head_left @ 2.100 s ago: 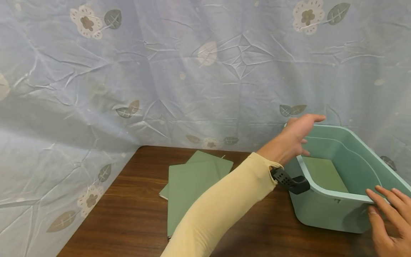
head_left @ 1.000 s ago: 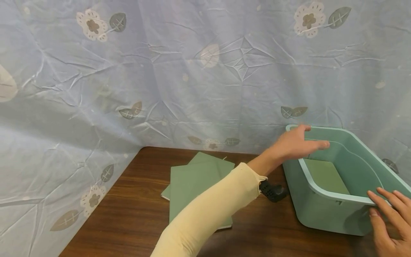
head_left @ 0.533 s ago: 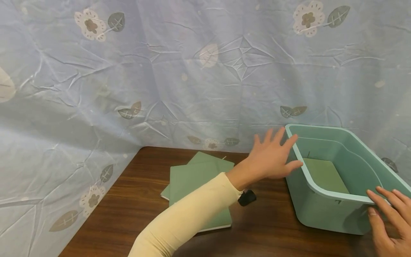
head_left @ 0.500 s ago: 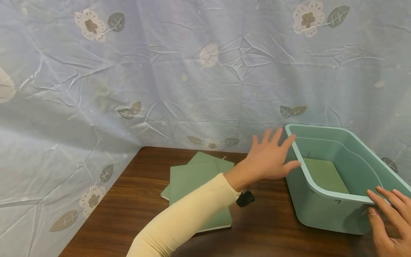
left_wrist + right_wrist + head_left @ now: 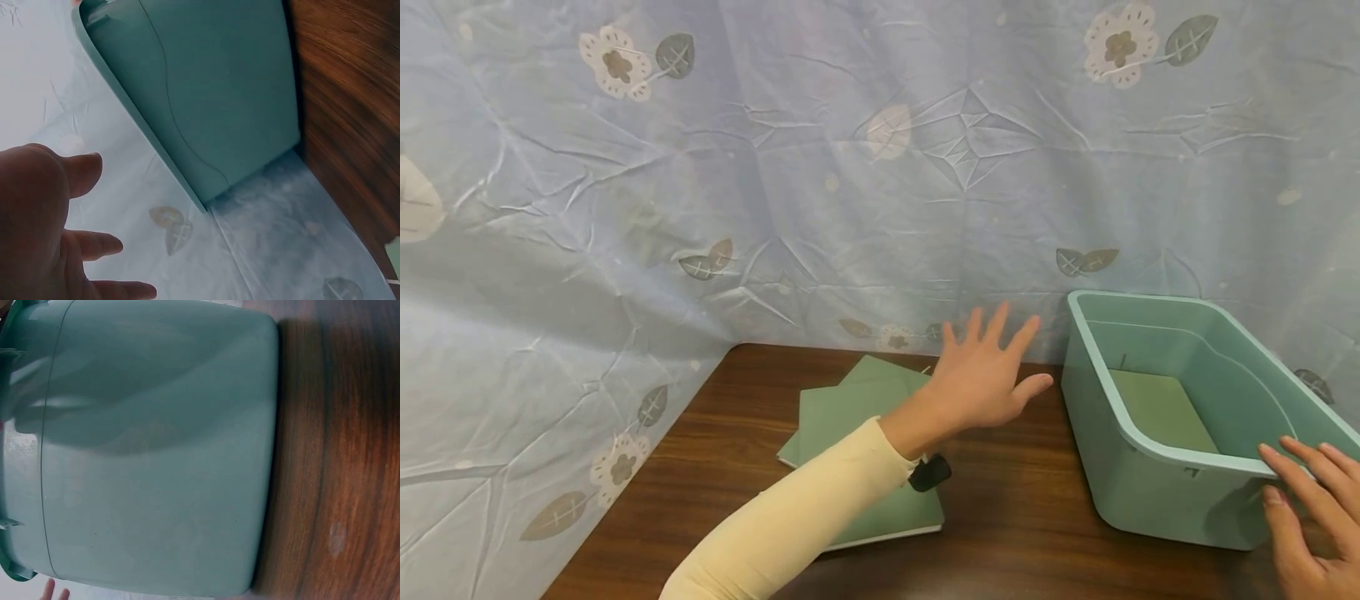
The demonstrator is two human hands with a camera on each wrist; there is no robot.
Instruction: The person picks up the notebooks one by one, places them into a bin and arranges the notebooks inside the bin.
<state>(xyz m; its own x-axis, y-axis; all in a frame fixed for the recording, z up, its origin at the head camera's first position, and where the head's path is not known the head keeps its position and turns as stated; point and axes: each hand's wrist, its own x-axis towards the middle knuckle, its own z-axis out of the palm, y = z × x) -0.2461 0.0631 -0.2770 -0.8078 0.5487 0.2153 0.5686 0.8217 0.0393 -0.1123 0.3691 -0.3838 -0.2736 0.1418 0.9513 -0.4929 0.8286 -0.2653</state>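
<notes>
My left hand hovers with fingers spread, holding nothing, between the notebooks and the bin. Below the forearm lie two green notebooks, one overlapping the other at an angle, partly hidden by the sleeve. On the right stands a green plastic bin with a green notebook flat on its floor. My right hand rests its fingers over the bin's near rim, thumb outside. In the left wrist view, the left fingers stretch out apart from the bin.
The brown wooden table carries everything. A pale floral curtain hangs right behind its far edge and along the left side. The bin's outer wall fills most of the right wrist view.
My left hand has drawn back leftwards from over the bin's rim toward the notebooks, its fingers spreading. The right hand, the bin and the notebooks stay in place.
</notes>
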